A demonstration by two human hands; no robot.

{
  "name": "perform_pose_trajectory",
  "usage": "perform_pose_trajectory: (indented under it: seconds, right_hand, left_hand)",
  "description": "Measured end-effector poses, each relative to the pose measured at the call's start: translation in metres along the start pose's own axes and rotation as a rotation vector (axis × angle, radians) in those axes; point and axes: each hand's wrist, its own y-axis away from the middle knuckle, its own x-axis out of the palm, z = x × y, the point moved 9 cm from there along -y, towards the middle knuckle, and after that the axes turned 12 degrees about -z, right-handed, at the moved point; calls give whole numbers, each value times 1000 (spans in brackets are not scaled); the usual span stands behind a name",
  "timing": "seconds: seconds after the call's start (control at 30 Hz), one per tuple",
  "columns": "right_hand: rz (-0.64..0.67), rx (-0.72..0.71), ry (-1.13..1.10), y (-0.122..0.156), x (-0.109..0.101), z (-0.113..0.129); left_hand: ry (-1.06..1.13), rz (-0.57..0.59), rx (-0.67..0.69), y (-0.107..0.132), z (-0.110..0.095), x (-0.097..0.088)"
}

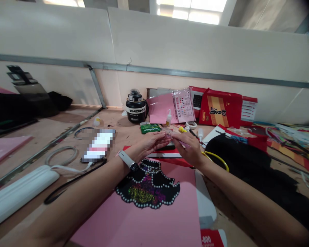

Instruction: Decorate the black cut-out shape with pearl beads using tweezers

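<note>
My left hand, a watch on its wrist, is raised over the far end of the pink sheet. Its fingers are drawn together at the tips; what they pinch is too small to make out. Fingertip to fingertip with it, my right hand grips a slim pink pen-like tool pointing left toward the left fingers. Below both hands, a black scalloped fabric piece lies on the sheet, edged with rows of white beads and patched with yellow and purple glitter.
A phone on a cable lies left, near a white power bank-like bar. Behind stand a black bottle, a small glue bottle, a green box and red packets. Black cloth is heaped right.
</note>
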Motion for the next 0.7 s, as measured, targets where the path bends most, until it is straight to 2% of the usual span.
perform_pose_trajectory:
  seconds: [0.13,0.3,0.5,0.7]
  right_hand:
    - [2,-60,5,0,0,2]
    - [14,-17,5,-2,-1,-2]
    - [-79,33,11,-9,-13,-4]
    - [-102,38,-21,-12,-15,-1]
  left_hand:
    - [-11,-21,23,0,-2,-1]
    - [-20,-55,16,0,-3,-3]
    - [-25,-82,-3,-1,-3,-9]
    - [-21,-64,-28,5,-5,-5]
